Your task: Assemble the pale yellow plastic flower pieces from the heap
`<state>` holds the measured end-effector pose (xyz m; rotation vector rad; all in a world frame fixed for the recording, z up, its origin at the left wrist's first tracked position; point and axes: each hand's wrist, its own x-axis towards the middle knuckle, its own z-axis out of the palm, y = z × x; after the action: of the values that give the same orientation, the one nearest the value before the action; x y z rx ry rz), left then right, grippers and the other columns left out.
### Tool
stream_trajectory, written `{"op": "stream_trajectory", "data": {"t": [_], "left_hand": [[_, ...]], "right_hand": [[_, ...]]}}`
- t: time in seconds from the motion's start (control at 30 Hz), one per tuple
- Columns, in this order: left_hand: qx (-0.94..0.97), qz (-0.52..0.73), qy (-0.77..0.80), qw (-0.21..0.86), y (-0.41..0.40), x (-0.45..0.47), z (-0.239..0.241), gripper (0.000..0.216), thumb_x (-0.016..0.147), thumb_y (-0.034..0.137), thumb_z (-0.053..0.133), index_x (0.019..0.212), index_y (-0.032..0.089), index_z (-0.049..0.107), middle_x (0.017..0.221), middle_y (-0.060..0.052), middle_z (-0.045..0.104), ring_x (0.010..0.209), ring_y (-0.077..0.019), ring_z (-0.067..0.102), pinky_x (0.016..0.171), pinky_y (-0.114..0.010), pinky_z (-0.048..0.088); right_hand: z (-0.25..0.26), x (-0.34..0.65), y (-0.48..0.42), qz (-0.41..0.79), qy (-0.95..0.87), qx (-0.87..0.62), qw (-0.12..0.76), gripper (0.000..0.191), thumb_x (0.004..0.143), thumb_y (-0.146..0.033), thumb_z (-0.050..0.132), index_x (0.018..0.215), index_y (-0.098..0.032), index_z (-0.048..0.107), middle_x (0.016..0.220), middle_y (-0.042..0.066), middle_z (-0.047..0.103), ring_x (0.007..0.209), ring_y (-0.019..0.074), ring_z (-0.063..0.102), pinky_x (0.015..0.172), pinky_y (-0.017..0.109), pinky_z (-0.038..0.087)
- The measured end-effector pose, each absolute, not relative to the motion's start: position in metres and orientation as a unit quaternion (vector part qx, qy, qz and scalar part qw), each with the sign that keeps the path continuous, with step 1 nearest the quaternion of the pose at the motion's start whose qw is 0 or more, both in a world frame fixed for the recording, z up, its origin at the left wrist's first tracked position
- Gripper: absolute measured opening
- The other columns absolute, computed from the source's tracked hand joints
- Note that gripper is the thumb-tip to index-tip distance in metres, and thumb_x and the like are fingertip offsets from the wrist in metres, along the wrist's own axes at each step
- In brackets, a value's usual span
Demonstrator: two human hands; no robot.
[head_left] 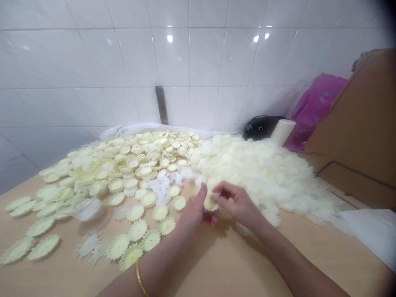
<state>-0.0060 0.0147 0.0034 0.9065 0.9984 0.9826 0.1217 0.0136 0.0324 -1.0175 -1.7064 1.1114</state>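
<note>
Toothed cream disc (211, 203) sits between the two hands, just in front of the fluffy pile (256, 177). The left hand (193, 208) grips it, thumb raised alongside and fingers curled beneath, seemingly to keep its face turned up; the right hand (236, 202) pinches at its upper rim, probably because so thin an edge suits fingertips. Left of the pile, heaped discs (148, 152) cover the desk (235, 264), with loose discs (138, 229) lying flat, apparently spread within easy reach. Farther left of the pile stands a clear bowl (88, 209).
</note>
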Motion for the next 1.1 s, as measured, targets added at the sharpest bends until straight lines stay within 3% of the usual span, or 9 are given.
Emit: {"op": "stream_trajectory", "data": {"t": [0.17, 0.33, 0.67, 0.77, 0.83, 0.93, 1.0, 1.1], "left_hand": [[0.482, 0.409, 0.392, 0.668, 0.012, -0.006, 0.005, 0.033, 0.065, 0.045, 0.064, 0.073, 0.013, 0.056, 0.055, -0.002, 0.057, 0.045, -0.0096, 0.050, 0.048, -0.022, 0.037], [0.493, 0.412, 0.379, 0.666, 0.013, -0.003, 0.006, 0.025, 0.068, 0.038, 0.062, 0.067, 0.014, 0.055, 0.050, 0.000, 0.055, 0.041, -0.0084, 0.048, 0.045, -0.022, 0.037], [0.530, 0.376, 0.400, 0.646, 0.009, -0.002, 0.004, 0.026, 0.067, 0.035, 0.062, 0.056, 0.014, 0.050, 0.047, 0.000, 0.053, 0.037, -0.0086, 0.047, 0.039, -0.020, 0.035], [0.507, 0.402, 0.397, 0.651, 0.013, -0.005, 0.001, 0.026, 0.071, 0.040, 0.057, 0.068, 0.015, 0.055, 0.054, -0.001, 0.056, 0.043, -0.0092, 0.050, 0.045, -0.021, 0.039], [0.494, 0.413, 0.393, 0.657, 0.017, -0.008, 0.000, 0.028, 0.072, 0.043, 0.056, 0.071, 0.015, 0.056, 0.056, -0.001, 0.057, 0.044, -0.0089, 0.051, 0.046, -0.021, 0.039], [0.486, 0.421, 0.395, 0.656, 0.019, -0.010, -0.004, 0.030, 0.070, 0.044, 0.057, 0.067, 0.015, 0.054, 0.052, 0.000, 0.055, 0.040, -0.0076, 0.048, 0.043, -0.020, 0.037], [0.476, 0.430, 0.412, 0.647, 0.019, -0.010, -0.005, 0.032, 0.068, 0.046, 0.059, 0.065, 0.015, 0.054, 0.048, 0.001, 0.053, 0.036, -0.0064, 0.043, 0.040, -0.019, 0.033], [0.429, 0.459, 0.447, 0.637, 0.018, -0.008, -0.004, 0.035, 0.062, 0.048, 0.064, 0.067, 0.014, 0.054, 0.049, 0.001, 0.052, 0.036, -0.0055, 0.040, 0.036, -0.018, 0.028]], "right_hand": [[0.027, 0.124, 0.018, 0.359, -0.664, -0.464, 0.463, 0.029, 0.079, -0.037, 0.048, 0.057, -0.018, 0.043, 0.050, -0.005, 0.042, 0.046, 0.0094, 0.044, 0.045, 0.021, 0.036], [0.021, 0.120, 0.019, 0.212, -0.625, -0.536, 0.526, 0.033, 0.081, -0.037, 0.045, 0.054, -0.018, 0.037, 0.047, -0.006, 0.033, 0.045, 0.0077, 0.032, 0.042, 0.020, 0.028], [0.015, 0.148, 0.043, 0.067, -0.529, -0.624, 0.572, 0.032, 0.085, -0.039, 0.035, 0.060, -0.019, 0.040, 0.047, -0.004, 0.040, 0.044, 0.0107, 0.040, 0.043, 0.022, 0.033], [0.009, 0.153, 0.048, 0.030, -0.599, -0.617, 0.510, 0.020, 0.084, -0.030, 0.037, 0.089, -0.016, 0.049, 0.067, 0.003, 0.053, 0.057, 0.0153, 0.050, 0.049, 0.026, 0.039], [0.007, 0.150, 0.047, -0.014, -0.631, -0.609, 0.480, 0.027, 0.082, -0.024, 0.037, 0.107, -0.016, 0.046, 0.092, 0.010, 0.053, 0.066, 0.0175, 0.053, 0.052, 0.028, 0.042], [0.009, 0.144, 0.042, -0.054, -0.638, -0.603, 0.476, 0.028, 0.082, -0.022, 0.038, 0.107, -0.016, 0.049, 0.110, 0.014, 0.044, 0.065, 0.0159, 0.052, 0.053, 0.030, 0.043], [0.013, 0.142, 0.037, -0.042, -0.645, -0.569, 0.508, 0.023, 0.083, -0.023, 0.038, 0.099, -0.016, 0.053, 0.107, 0.013, 0.047, 0.067, 0.0155, 0.052, 0.056, 0.030, 0.044], [0.021, 0.139, 0.029, 0.070, -0.684, -0.501, 0.526, 0.022, 0.086, -0.027, 0.037, 0.080, -0.016, 0.055, 0.079, 0.007, 0.054, 0.065, 0.0148, 0.050, 0.057, 0.027, 0.042]]}}
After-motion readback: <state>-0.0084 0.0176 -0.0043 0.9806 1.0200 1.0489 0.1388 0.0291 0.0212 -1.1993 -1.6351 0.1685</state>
